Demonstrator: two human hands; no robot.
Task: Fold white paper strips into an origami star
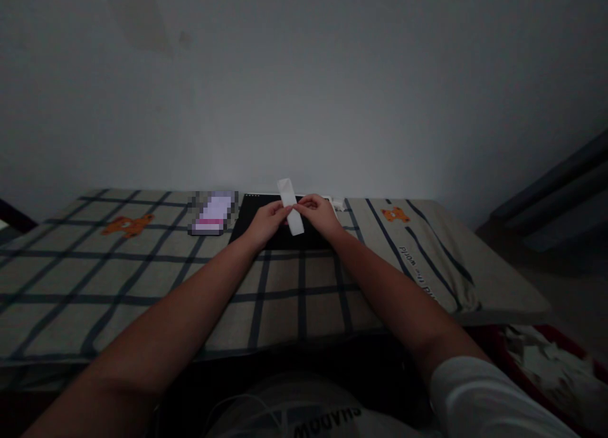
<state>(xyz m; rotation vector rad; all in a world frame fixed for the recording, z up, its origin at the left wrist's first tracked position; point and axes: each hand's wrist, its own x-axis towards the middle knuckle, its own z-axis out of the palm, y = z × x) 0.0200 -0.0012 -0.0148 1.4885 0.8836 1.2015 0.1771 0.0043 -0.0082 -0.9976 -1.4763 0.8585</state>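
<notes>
My left hand [266, 221] and my right hand [319, 214] meet over a black mat [251, 218] at the far side of the table. Between their fingertips they pinch a narrow white strip of paper [290, 211], which stands tilted, its top end leaning left and away. Both hands grip the strip near its middle. The room is dim, so the strip's fine detail is hard to make out.
The table carries a checked cloth [142, 280] with orange bear prints [127, 225]. A pixelated purple-white object [213, 213] lies left of the mat. Small white bits [337, 204] lie at the mat's far right. A grey wall rises behind; a red container [546, 356] with white scraps sits lower right.
</notes>
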